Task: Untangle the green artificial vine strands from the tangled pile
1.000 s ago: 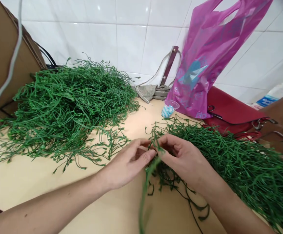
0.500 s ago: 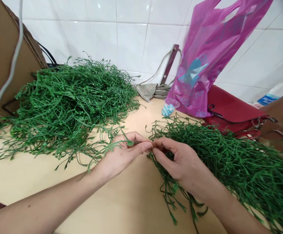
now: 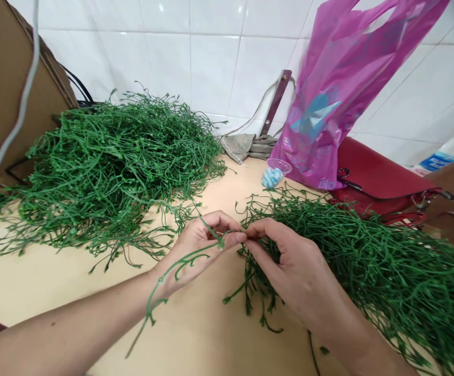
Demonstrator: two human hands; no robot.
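My left hand (image 3: 207,240) is closed in a pinch on a thin green plastic plant stem (image 3: 160,279). The stem's branched part curves down over my left wrist. Fingertip to fingertip with it, my right hand (image 3: 285,250) pinches at the same spot, where the stem's end is mostly covered by fingers. Beside and beneath my right hand lies a heap of similar green stems (image 3: 387,271), some of which hang below the palm. A larger tangled pile of green stems (image 3: 125,151) sits beyond my left hand.
A clear cup of blue and white bits (image 3: 273,176) stands near a purple plastic bag (image 3: 324,99) and a red handbag (image 3: 383,177). At the left are a cardboard box (image 3: 11,94) and a grey cable (image 3: 25,99). White tiles (image 3: 164,62) back the table (image 3: 195,329).
The branched part of the held stem has swung lower across my left wrist. Stems hanging under my right hand have shifted left. Both hands stay pinched together in nearly the same place.
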